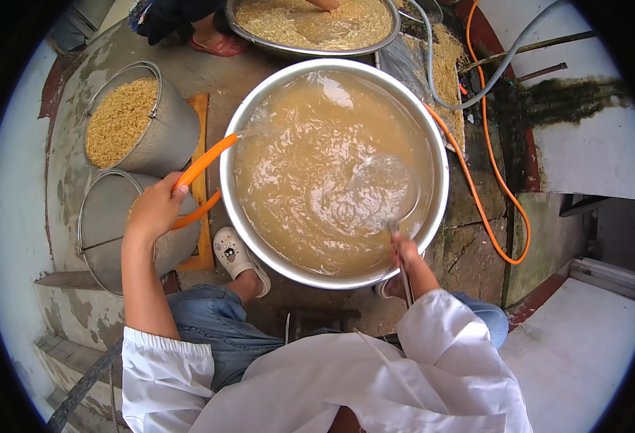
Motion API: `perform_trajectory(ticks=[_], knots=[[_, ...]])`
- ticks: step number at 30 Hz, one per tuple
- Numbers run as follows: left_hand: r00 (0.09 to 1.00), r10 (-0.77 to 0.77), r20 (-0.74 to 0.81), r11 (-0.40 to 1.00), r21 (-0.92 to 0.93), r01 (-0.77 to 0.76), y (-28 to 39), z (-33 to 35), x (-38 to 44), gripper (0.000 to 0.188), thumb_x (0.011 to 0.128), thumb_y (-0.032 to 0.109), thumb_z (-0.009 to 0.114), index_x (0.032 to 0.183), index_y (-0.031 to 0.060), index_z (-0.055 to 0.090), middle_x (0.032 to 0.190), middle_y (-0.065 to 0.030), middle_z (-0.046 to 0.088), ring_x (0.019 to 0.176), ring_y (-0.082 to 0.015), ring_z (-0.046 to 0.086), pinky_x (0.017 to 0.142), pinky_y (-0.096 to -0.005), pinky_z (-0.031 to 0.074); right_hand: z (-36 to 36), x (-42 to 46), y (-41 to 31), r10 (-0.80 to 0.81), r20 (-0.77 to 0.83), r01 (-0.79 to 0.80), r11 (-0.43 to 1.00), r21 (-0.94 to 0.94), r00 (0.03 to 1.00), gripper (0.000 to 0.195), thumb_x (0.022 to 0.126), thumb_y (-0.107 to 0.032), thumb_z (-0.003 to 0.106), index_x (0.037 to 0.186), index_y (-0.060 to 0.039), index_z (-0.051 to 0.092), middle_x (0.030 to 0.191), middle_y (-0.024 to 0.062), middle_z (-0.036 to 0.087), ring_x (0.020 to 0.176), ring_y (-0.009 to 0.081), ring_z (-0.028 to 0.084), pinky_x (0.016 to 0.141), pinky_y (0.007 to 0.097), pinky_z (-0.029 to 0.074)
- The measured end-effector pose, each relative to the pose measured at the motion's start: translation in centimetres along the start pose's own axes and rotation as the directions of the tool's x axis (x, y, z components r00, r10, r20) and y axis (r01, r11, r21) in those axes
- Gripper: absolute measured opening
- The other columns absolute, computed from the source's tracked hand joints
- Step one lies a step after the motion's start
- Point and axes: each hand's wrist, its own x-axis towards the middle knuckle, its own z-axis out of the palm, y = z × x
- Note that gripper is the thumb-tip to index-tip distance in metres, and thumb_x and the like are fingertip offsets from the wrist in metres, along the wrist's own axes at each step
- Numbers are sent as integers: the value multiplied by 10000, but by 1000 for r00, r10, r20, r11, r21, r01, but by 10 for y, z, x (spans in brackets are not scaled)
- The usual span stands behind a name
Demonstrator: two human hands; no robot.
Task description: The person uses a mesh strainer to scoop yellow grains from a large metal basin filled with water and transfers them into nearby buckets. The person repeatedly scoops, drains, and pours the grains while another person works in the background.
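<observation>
A wide metal basin [443,178] full of cloudy brown water stands before me. My left hand [157,203] grips an orange hose [207,159] close to its end, and water runs from it over the basin's left rim. With my right hand [405,251], at the lower right rim, I hold the metal handle of a round skimmer or strainer [385,187]. Its head lies at the water's surface, where the water is stirred and glossy; splashes blur its details.
At the left, a metal bucket [179,130] of grain or husks lies tilted beside a second bucket [111,227]. Another person's hand [324,4] reaches into a second basin [317,53] with floating husks. A grey hose [461,106] and orange loops lie at the right.
</observation>
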Motion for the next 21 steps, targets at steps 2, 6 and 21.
perform_trajectory(ticks=[2, 6, 21], knots=[[999, 35, 6, 999, 23, -36, 9, 3, 3, 323, 915, 251, 478, 1181, 85, 554, 947, -207, 631, 925, -376, 588, 797, -440, 437, 7, 39, -37, -108, 50, 100, 984, 147, 993, 428, 950, -439, 400, 767, -68, 506, 509, 8, 417, 331, 131, 342, 307, 283, 276], [999, 30, 35, 997, 68, -33, 10, 11, 12, 318, 917, 247, 479, 1184, 93, 555, 937, -206, 631, 923, -375, 589, 791, -437, 439, 134, 21, -73, -116, 109, 98, 983, 154, 987, 424, 950, -444, 402, 738, -86, 481, 495, -12, 405, 346, 121, 350, 322, 278, 306], [992, 124, -11, 986, 114, -122, 10, 13, 6, 303, 918, 225, 496, 1178, 78, 544, 678, -127, 551, 636, -258, 559, 621, -375, 426, 99, -13, -14, -39, 280, 53, 998, -41, 959, 363, 939, -444, 436, 831, -100, 477, 497, 17, 408, 374, 117, 387, 332, 287, 302]])
